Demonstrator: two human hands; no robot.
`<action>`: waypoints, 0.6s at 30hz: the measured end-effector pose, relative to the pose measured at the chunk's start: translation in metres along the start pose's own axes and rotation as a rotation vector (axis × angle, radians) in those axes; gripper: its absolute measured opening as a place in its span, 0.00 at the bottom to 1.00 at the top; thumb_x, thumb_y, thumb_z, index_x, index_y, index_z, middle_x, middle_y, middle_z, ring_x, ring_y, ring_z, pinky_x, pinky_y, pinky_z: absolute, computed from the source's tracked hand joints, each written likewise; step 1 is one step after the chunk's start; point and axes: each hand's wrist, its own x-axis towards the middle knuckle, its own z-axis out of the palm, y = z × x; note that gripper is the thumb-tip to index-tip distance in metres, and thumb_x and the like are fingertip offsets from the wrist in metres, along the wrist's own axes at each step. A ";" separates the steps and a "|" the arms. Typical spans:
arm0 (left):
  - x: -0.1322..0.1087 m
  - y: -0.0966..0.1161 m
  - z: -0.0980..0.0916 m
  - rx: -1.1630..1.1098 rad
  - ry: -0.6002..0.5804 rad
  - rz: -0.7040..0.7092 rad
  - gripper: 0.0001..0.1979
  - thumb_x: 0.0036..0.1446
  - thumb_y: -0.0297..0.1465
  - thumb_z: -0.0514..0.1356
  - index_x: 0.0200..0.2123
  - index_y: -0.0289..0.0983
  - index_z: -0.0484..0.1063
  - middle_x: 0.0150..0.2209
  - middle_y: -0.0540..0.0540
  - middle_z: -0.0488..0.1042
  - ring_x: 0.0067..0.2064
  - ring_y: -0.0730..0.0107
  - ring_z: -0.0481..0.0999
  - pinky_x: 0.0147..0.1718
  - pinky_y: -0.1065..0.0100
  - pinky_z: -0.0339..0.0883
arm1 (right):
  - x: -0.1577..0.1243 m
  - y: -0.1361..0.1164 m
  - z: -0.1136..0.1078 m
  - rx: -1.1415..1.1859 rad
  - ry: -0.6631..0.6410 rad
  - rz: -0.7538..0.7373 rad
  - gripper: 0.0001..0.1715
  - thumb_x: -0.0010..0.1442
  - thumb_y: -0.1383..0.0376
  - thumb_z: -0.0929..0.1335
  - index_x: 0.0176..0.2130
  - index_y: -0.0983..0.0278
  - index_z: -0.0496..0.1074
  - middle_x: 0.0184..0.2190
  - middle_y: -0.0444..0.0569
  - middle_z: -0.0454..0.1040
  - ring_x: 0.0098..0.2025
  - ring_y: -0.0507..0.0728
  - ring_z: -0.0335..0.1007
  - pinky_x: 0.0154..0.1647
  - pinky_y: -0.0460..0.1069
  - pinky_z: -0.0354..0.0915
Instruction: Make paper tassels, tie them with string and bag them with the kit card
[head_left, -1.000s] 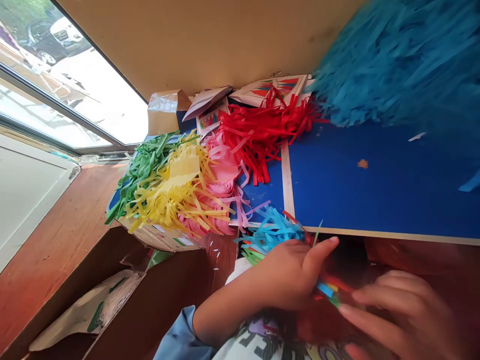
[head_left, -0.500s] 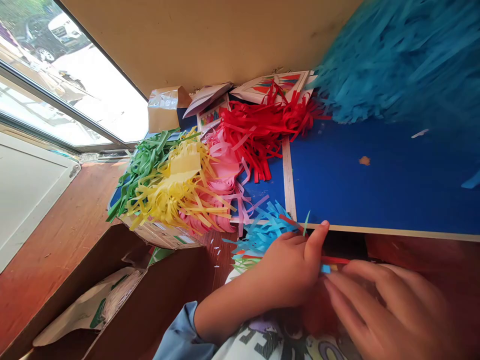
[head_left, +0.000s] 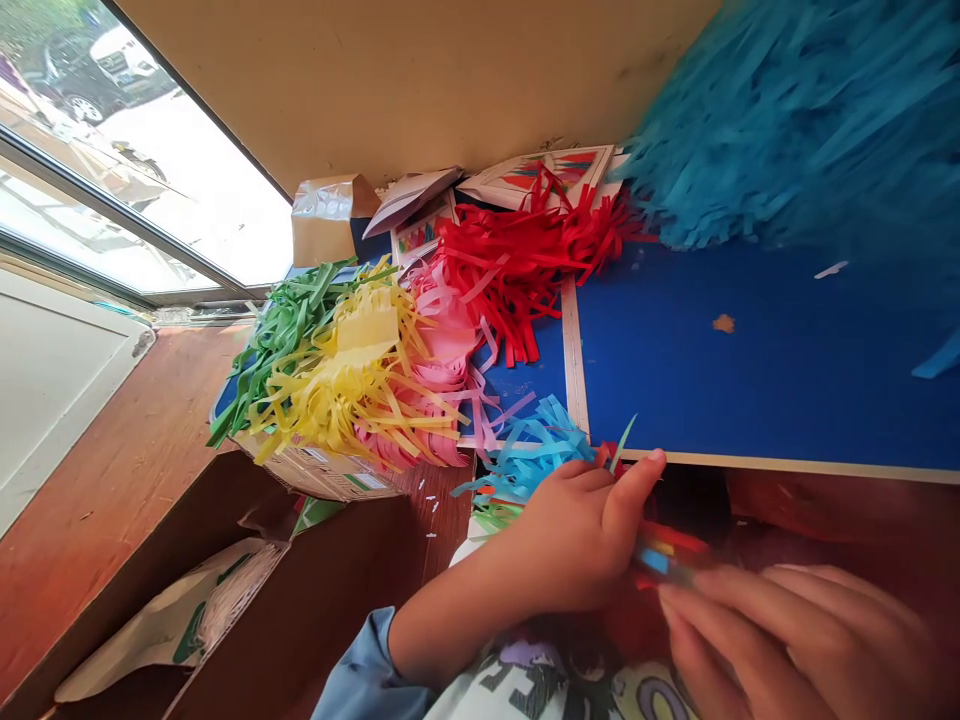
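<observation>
My left hand [head_left: 581,535] is closed around a bundle of fringed paper strips [head_left: 536,450], its thumb stretched out to the right. Light blue fringe spreads out beyond the fingers, with some red and green strips beside it. On the other side of the fist the bundle's narrow end [head_left: 655,560] sticks out in red, yellow and blue. My right hand [head_left: 795,630] is just to the right of that end, fingertips pinched together and blurred. Something small and greyish seems to be at those fingertips, too smeared to name.
Green [head_left: 292,320], yellow [head_left: 364,335], pink [head_left: 450,345] and red fringed paper [head_left: 525,250] lie on the blue tabletop [head_left: 750,380]. A large blue fringe pile [head_left: 787,130] fills the back right. An open cardboard box [head_left: 247,610] stands on the floor at left, near the window [head_left: 202,170].
My right hand has shifted slightly right and down. The bundle's narrow end now shows more of its red, yellow and blue strips. My left hand keeps its grip nearly in place.
</observation>
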 end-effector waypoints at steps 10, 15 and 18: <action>-0.005 0.000 0.002 -0.001 0.022 0.018 0.31 0.61 0.31 0.46 0.60 0.27 0.33 0.31 0.42 0.75 0.35 0.59 0.76 0.36 0.58 0.69 | 0.009 0.009 -0.005 0.024 -0.079 -0.064 0.05 0.58 0.69 0.64 0.35 0.62 0.70 0.31 0.50 0.71 0.34 0.59 0.62 0.39 0.55 0.56; -0.006 -0.001 0.004 -0.049 0.047 0.053 0.35 0.60 0.35 0.48 0.61 0.26 0.30 0.31 0.43 0.75 0.33 0.59 0.76 0.38 0.57 0.69 | 0.008 0.010 -0.006 0.113 -0.066 -0.037 0.04 0.58 0.69 0.64 0.35 0.63 0.69 0.31 0.49 0.70 0.35 0.57 0.63 0.39 0.54 0.57; -0.006 -0.001 0.005 -0.065 0.057 0.076 0.35 0.60 0.32 0.49 0.61 0.26 0.29 0.29 0.43 0.75 0.32 0.61 0.75 0.37 0.58 0.69 | 0.003 0.011 -0.007 0.129 -0.072 -0.069 0.05 0.55 0.70 0.65 0.35 0.63 0.69 0.32 0.48 0.69 0.36 0.57 0.63 0.41 0.55 0.58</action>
